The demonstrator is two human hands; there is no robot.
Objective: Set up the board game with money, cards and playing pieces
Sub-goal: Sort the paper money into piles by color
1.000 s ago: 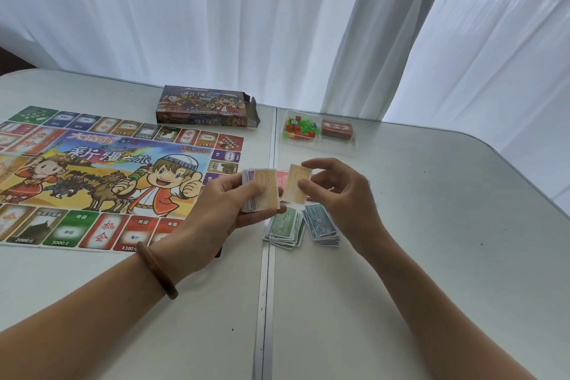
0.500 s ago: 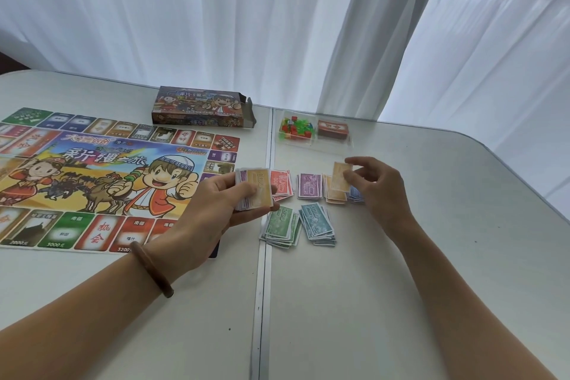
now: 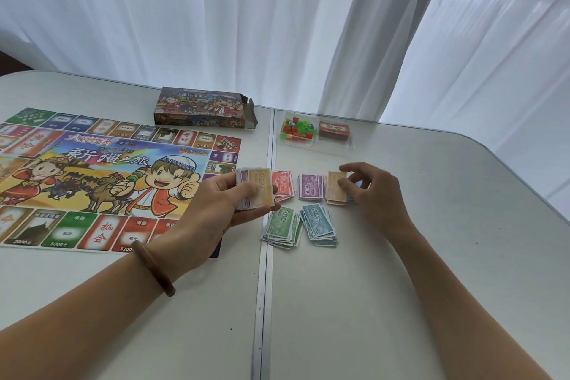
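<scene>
My left hand point(image 3: 216, 210) grips a stack of play money point(image 3: 255, 188) with a tan 100 note on top, beside the game board point(image 3: 92, 176). My right hand point(image 3: 373, 191) rests its fingertips on the tan note pile point(image 3: 335, 190) on the table; thumb and fingers are curled at the top note's right edge. Sorted piles lie between the hands: red point(image 3: 282, 184), purple point(image 3: 311, 186), green 500 point(image 3: 282, 227) and blue 1000 point(image 3: 319, 224). A clear tray holds coloured playing pieces point(image 3: 295, 127) and a card deck point(image 3: 334, 131).
The open game box point(image 3: 202, 111) lies behind the board. A seam point(image 3: 265, 271) runs down the white table between the hands. White curtains hang behind. The table's rounded right edge point(image 3: 524, 182) is close to the tray side.
My right hand carried a tan note from the held stack to the right and set it down on the tan pile. My left hand stayed put with the stack.
</scene>
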